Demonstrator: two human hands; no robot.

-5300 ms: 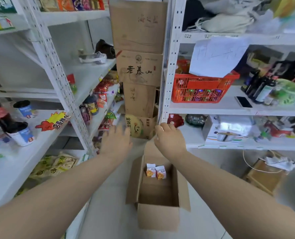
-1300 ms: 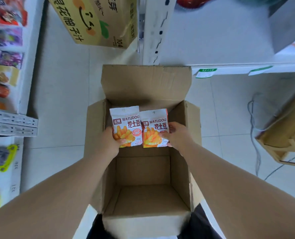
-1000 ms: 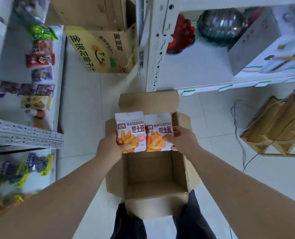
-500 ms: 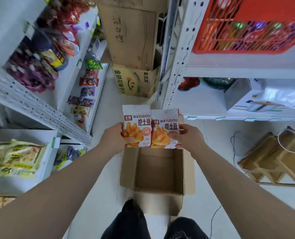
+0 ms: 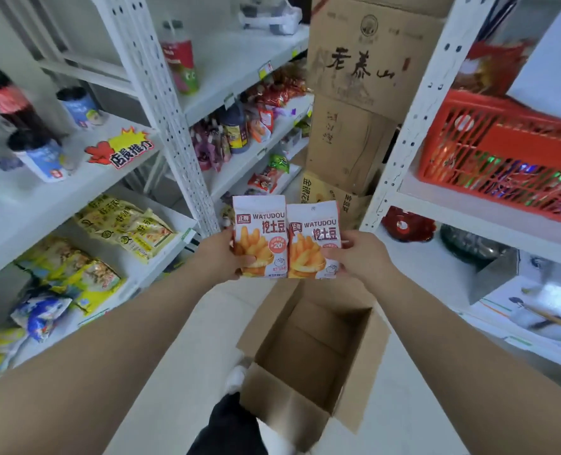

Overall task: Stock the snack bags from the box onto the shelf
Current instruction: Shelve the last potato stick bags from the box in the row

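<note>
I hold two white-and-orange WATUDOU snack bags side by side in front of me. My left hand [image 5: 218, 256] grips the left snack bag [image 5: 259, 234] at its lower left edge. My right hand [image 5: 359, 257] grips the right snack bag [image 5: 313, 241] at its lower right edge. Below them on the floor stands the open cardboard box [image 5: 308, 362], and nothing shows inside it. The white shelf [image 5: 85, 183] on my left carries drinks and cups above, and yellow snack bags [image 5: 125, 224] on the level below.
Stacked cardboard cartons [image 5: 361, 93] fill the aisle's far end. A red plastic basket [image 5: 502, 156] sits on the right rack, with a boxed appliance [image 5: 535, 300] on the level below. A white shelf post [image 5: 161, 110] rises just left of the bags.
Both hands lifted the two bags out of the box and up to chest height. The view tilted up from the box to the shelves, and turned towards the left rack.
</note>
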